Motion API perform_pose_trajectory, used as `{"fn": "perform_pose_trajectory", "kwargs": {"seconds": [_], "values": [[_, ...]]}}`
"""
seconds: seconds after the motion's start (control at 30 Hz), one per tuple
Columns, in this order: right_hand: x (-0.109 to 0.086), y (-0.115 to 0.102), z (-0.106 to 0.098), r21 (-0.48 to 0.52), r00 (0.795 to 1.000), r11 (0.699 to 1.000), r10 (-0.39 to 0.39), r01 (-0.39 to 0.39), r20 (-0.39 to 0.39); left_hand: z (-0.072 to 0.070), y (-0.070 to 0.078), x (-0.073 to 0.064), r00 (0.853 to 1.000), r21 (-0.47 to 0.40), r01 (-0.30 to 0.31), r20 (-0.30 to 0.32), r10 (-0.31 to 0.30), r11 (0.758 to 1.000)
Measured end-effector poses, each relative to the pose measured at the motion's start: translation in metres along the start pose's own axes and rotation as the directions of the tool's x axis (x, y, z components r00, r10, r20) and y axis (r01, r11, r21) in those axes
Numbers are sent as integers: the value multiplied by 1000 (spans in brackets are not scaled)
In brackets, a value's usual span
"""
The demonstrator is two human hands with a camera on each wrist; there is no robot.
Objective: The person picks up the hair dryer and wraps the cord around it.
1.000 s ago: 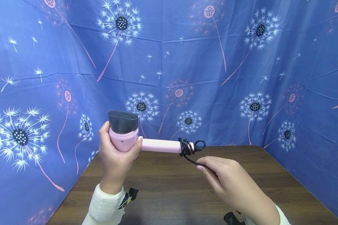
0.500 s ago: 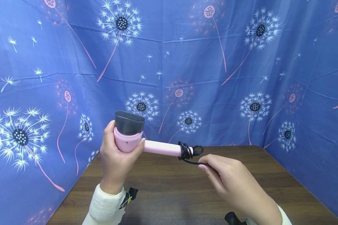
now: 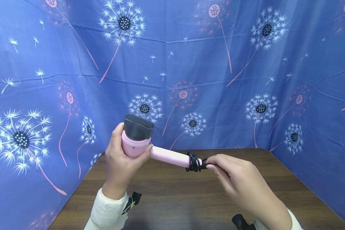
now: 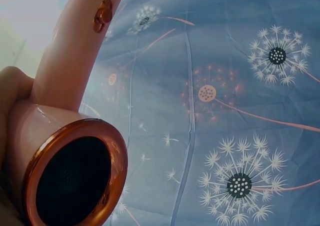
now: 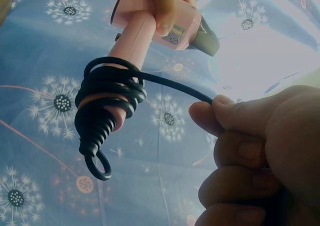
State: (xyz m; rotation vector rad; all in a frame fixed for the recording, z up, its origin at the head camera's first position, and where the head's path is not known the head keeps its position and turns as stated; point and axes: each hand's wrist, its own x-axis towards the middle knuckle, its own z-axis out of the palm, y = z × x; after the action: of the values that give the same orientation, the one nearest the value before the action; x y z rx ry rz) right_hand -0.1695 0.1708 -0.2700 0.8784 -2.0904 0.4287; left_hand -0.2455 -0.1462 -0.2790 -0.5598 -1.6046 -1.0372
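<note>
A pink hair dryer [image 3: 169,156] with a black nozzle [image 3: 138,127] is held up above the table. My left hand [image 3: 122,163] grips it round the barrel, the handle pointing right and slightly down. In the left wrist view the copper-rimmed air intake [image 4: 120,171] and a copper switch [image 4: 103,16] on the handle show. Several turns of black cord [image 5: 107,88] are wound round the handle's end, with a small loop [image 5: 100,168] below. Between thumb and index finger, my right hand [image 3: 241,182] pinches a stretch of this cord, drawn taut from the coils.
A brown wooden table [image 3: 172,195] lies below both hands. Blue cloth [image 3: 207,64] printed with dandelions hangs behind it and along both sides. Black wrist-camera mounts [image 3: 136,198] stick out at the cuffs.
The hair dryer has shifted right in my left hand's grip, its handle end tilting lower. My right hand has moved slightly right and up, still pinching the cord, now close to the handle end.
</note>
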Motion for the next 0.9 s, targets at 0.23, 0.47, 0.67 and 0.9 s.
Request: {"fn": "perform_pose_trajectory", "kwargs": {"seconds": [0.23, 0.47, 0.67, 0.9], "values": [[2, 4, 1, 3, 1000, 1000, -3, 3, -15, 0, 1, 0, 999, 8, -20, 32, 20, 1000], [3, 8, 5, 12, 999, 1000, -5, 5, -38, -1, 1, 0, 998, -6, -32, 46, 33, 999], [3, 10, 5, 21, 999, 1000, 7, -7, -43, -2, 3, 2, 996, -47, -45, 74, 49, 998], [4, 10, 5, 42, 999, 999, 23, -21, -49, -4, 21, 5, 996, -108, -19, 83, 28, 994]]}}
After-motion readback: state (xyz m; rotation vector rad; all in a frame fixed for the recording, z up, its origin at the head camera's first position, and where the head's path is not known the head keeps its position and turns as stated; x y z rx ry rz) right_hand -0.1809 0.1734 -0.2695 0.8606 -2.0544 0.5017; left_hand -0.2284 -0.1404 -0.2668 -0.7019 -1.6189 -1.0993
